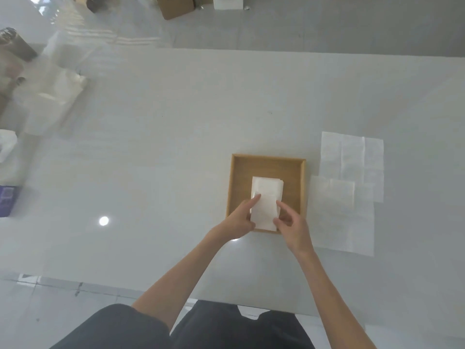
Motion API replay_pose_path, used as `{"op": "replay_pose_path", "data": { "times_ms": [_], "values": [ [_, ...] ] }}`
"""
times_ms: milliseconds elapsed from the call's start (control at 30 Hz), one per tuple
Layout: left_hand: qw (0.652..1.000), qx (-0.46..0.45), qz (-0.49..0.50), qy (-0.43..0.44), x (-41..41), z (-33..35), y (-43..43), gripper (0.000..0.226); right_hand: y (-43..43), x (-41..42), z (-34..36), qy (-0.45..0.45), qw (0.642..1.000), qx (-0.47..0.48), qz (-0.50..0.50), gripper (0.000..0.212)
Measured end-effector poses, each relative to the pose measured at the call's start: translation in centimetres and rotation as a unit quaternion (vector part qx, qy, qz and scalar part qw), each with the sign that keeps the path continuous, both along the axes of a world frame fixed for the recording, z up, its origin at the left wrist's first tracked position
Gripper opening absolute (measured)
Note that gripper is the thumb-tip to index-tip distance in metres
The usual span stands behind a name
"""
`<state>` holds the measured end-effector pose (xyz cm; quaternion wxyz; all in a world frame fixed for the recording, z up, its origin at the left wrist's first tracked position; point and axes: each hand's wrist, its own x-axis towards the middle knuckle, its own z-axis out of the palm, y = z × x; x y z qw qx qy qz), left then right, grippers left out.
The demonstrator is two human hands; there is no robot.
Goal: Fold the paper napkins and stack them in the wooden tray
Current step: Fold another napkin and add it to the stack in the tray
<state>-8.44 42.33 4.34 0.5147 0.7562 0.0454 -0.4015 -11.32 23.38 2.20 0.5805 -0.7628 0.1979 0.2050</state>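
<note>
A square wooden tray (266, 159) lies on the white table. Inside it sits a stack of folded white napkins (270, 185). A folded napkin (264, 215) is held over the tray's near edge, partly above the stack. My left hand (241, 217) pinches its left side, index finger laid on top. My right hand (292, 222) pinches its right side with thumb and fingers. Two unfolded napkins lie flat to the right of the tray, one farther (352, 157) and one nearer (344, 215), overlapping a little.
The white table (163, 159) stretches wide to the left. A clear plastic bag with white contents (57, 96) sits at the far left. Cardboard boxes (176, 6) stand on the floor beyond the table. The table's near edge runs just above my dark-clothed legs.
</note>
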Motion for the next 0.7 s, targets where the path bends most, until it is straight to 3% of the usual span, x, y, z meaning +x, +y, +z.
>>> {"op": "replay_pose_path", "data": {
  "times_ms": [300,567,700],
  "values": [
    [0.995,0.044,-0.006,-0.089,2.7,-3.3,-1.2,0.084,0.2,2.8,-1.5,-0.096,0.992,-0.080,0.002,0.040],
    [0.988,0.118,-0.060,-0.083,4.0,-4.4,-1.5,0.086,1.0,3.7,-2.7,-0.105,0.973,-0.197,0.054,0.040],
    [0.986,0.128,-0.066,-0.085,3.9,-4.7,-1.6,0.087,1.3,3.5,-3.4,-0.100,0.971,-0.203,0.076,0.044]
  ]
}}
